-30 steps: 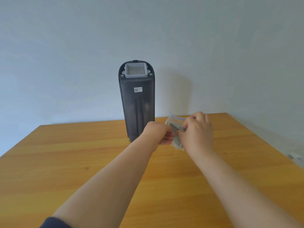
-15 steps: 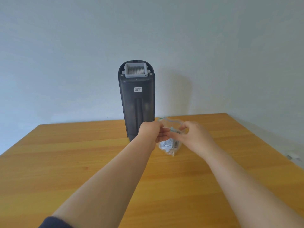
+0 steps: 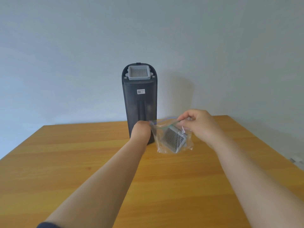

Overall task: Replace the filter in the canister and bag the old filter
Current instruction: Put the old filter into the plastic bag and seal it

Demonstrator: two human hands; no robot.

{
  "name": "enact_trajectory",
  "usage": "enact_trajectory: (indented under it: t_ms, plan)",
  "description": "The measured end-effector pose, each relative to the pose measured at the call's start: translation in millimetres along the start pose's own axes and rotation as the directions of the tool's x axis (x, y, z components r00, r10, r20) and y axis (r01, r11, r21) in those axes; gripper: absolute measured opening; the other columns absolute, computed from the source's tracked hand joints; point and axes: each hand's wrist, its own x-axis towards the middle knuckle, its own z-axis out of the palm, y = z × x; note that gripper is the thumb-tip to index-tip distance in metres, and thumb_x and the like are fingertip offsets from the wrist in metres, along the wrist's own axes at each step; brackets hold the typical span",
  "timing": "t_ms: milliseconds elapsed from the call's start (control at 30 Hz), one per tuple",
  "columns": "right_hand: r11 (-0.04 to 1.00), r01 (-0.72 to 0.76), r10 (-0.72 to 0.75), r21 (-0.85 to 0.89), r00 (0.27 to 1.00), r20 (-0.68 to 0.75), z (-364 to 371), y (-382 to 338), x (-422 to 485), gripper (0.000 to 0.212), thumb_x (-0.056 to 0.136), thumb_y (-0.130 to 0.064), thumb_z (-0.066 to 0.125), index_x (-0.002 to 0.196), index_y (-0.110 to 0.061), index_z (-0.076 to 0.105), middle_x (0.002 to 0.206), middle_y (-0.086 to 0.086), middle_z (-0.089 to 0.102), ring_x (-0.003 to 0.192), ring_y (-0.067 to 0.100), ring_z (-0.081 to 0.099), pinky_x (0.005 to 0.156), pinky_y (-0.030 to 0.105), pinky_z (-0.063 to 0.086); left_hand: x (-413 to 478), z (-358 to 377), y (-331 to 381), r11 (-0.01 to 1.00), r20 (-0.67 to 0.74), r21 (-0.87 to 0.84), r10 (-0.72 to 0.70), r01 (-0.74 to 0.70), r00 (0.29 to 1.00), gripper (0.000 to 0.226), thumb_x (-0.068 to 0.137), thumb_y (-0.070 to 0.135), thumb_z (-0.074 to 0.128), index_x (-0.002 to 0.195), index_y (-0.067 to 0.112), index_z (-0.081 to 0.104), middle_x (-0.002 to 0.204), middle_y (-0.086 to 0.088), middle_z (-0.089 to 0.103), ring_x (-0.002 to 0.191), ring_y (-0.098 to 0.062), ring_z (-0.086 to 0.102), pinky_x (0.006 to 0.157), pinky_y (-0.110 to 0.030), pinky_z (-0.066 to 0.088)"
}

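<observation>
A tall dark canister (image 3: 139, 102) stands upright at the far middle of the table, with a pale pleated filter (image 3: 139, 72) seated in its top. Just right of its base hangs a clear zip bag (image 3: 160, 140) holding a grey pleated filter (image 3: 174, 140), tilted inside. My left hand (image 3: 141, 131) pinches the bag's left top corner, in front of the canister's foot. My right hand (image 3: 197, 124) pinches the right end of the zip strip. The bag's bottom hangs close to the tabletop; I cannot tell if it touches.
The wooden table (image 3: 82, 170) stretches toward me, its far edge against a plain grey wall (image 3: 65, 55). The table's right edge runs diagonally at the right, with a small pale object (image 3: 296, 160) on the floor beyond it.
My hands have spread apart along the bag's top, the right one moving right and up. The bag is now stretched out and the filter inside shows plainly.
</observation>
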Motion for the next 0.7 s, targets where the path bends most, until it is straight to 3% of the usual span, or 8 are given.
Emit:
enact_trajectory:
  t_ms: [67,100,167,300,400,533,633,700]
  plan:
    - [0.998,-0.01,0.008,0.065,1.0,0.031,-3.6,0.1,1.7,0.012,0.083,-0.016,0.076,0.08,-0.028,0.076,0.098,-0.002,0.074,0.094,0.018,0.071,0.094,0.043,0.055,-14.6,-4.0,8.0,0.996,0.095,0.085,-0.017,0.009,0.995,0.013,0.097,0.013,0.059,0.086,0.02,0.062,0.092,-0.001,0.063,0.09,-0.02,0.058,0.098,-0.036,0.051]
    - [0.996,-0.013,0.01,0.087,0.999,0.036,-5.6,0.2,2.0,0.013,0.083,-0.016,0.075,0.081,-0.028,0.077,0.098,0.003,0.074,0.093,0.021,0.072,0.093,0.044,0.055,-18.2,-4.3,10.2,0.99,0.142,0.142,-0.027,0.006,0.99,0.005,0.096,0.015,0.063,0.092,0.019,0.062,0.103,-0.002,0.064,0.098,-0.02,0.06,0.102,-0.036,0.049]
    - [0.995,-0.018,0.016,0.1,1.0,0.026,-9.4,2.3,1.8,0.015,0.084,-0.014,0.073,0.083,-0.028,0.078,0.097,0.009,0.076,0.095,0.027,0.072,0.093,0.045,0.056,-17.9,-6.4,8.4,0.984,0.172,0.18,-0.036,0.004,0.984,0.012,0.092,0.018,0.069,0.103,0.016,0.065,0.119,-0.004,0.068,0.113,-0.02,0.062,0.106,-0.035,0.048]
    - [0.985,-0.032,0.038,0.168,0.999,-0.033,-12.6,8.7,1.3,0.023,0.09,-0.006,0.066,0.085,-0.025,0.079,0.093,-0.003,0.078,0.096,0.018,0.072,0.096,0.045,0.054,-10.0,-10.3,1.3,0.998,0.253,-0.063,0.028,-0.012,0.967,0.028,0.088,-0.002,0.058,0.102,0.013,0.078,0.112,-0.006,0.076,0.107,-0.02,0.07,0.102,-0.033,0.053]
    - [0.969,-0.051,0.073,0.243,0.994,-0.083,-14.9,14.6,3.7,0.025,0.089,-0.005,0.067,0.091,-0.028,0.078,0.098,0.001,0.076,0.095,0.02,0.074,0.094,0.045,0.056,-14.4,-16.6,-7.0,0.982,0.352,-0.118,0.183,-0.15,0.918,0.017,0.087,0.006,0.068,0.101,0.008,0.078,0.108,-0.014,0.077,0.108,-0.029,0.072,0.102,-0.04,0.054]
    - [0.956,-0.075,0.107,0.285,0.989,-0.098,-21.4,20.4,1.6,0.042,0.084,-0.012,0.075,0.121,-0.03,0.067,0.099,0.009,0.077,0.087,0.021,0.076,0.09,0.043,0.058,-14.4,-19.5,-6.4,0.962,0.197,-0.215,0.214,-0.171,0.957,0.009,0.093,0.012,0.069,0.099,0.011,0.077,0.097,-0.009,0.079,0.099,-0.025,0.075,0.093,-0.036,0.059]
    - [0.96,-0.057,0.098,0.274,0.986,-0.138,-22.7,20.5,-0.2,0.038,0.084,-0.013,0.076,0.119,-0.026,0.066,0.087,0.002,0.079,0.084,0.02,0.076,0.086,0.038,0.058,-14.7,-20.0,-3.9,0.952,0.159,-0.241,0.228,-0.187,0.96,0.01,0.093,0.013,0.07,0.101,0.012,0.077,0.094,-0.007,0.08,0.091,-0.02,0.076,0.087,-0.032,0.061]
    - [0.955,-0.098,0.11,0.28,0.994,-0.027,-19.1,20.5,-0.2,0.045,0.083,-0.01,0.078,0.123,-0.024,0.061,0.092,0.004,0.078,0.086,0.02,0.074,0.083,0.034,0.057,-16.5,-21.0,-2.3,0.94,0.165,-0.29,0.234,-0.18,0.958,0.013,0.095,0.012,0.067,0.105,0.01,0.076,0.096,-0.008,0.079,0.085,-0.017,0.075,0.085,-0.032,0.062]
